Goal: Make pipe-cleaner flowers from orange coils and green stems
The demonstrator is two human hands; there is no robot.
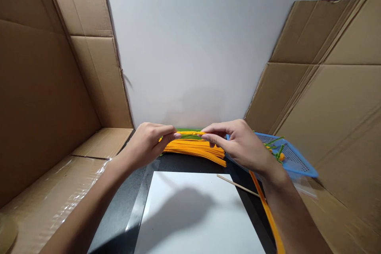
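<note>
On our far left we've got cardboard (92, 71), one wall of it, several panels with crease lines, and beside its foot the dark bench (122, 190). Here's one left hand (154, 137), thumb and fingertips pinched on one end of an orange strip (188, 132)! That's one strip we can see between the hands, held level above the bench, a small lump near its right end. Just behind and below it, we spot one bundle of orange strips (193, 151), too many to count, with a few green strips (192, 137) along the back. Nearer us lies one white sheet (193, 218), a shadow across it. Now one right hand (239, 143), clamped by thumb and fingers on the strip's other end. Below it we have one thin stick (235, 183), its left tip over the sheet, and one loose orange band (263, 200) alongside the forearm. Further right, one blue basket (306, 169) holds green and orange pieces, partly hidden, so we can't count them.
</note>
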